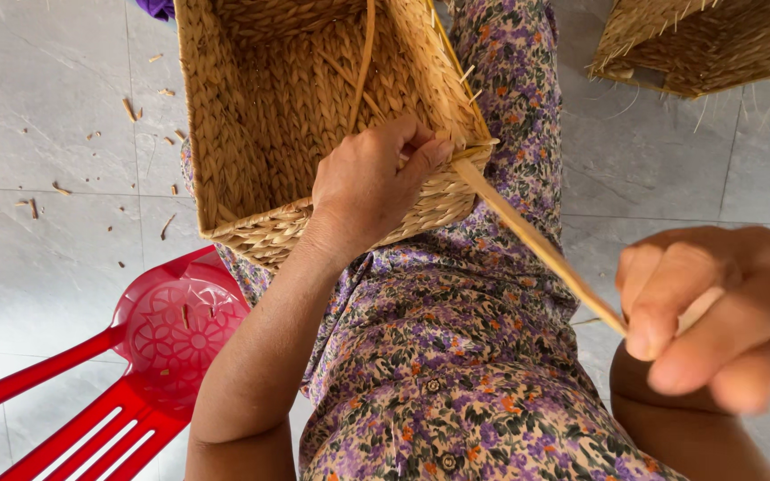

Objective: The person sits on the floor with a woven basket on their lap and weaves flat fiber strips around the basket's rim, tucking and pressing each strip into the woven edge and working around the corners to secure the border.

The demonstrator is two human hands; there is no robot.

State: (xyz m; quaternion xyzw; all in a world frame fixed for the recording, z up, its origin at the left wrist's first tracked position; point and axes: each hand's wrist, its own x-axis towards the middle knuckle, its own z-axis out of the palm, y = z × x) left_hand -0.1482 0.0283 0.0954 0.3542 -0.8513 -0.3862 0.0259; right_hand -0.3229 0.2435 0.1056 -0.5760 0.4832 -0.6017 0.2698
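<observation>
A square woven straw basket (265,134) rests on my lap, its open side facing me. My left hand (369,183) grips the basket's near right corner, fingers curled over the rim. From that corner a flat tan fibre strip (532,239) runs taut down to the right. Close to the camera, my right hand (715,307) pinches the strip's free end between thumb and fingers. Another thin strip (363,62) hangs inside the basket.
I wear a purple floral dress (456,356). A red plastic chair (126,374) stands at the lower left on a grey tiled floor (46,116) scattered with straw bits. Another woven basket (706,40) lies at the upper right.
</observation>
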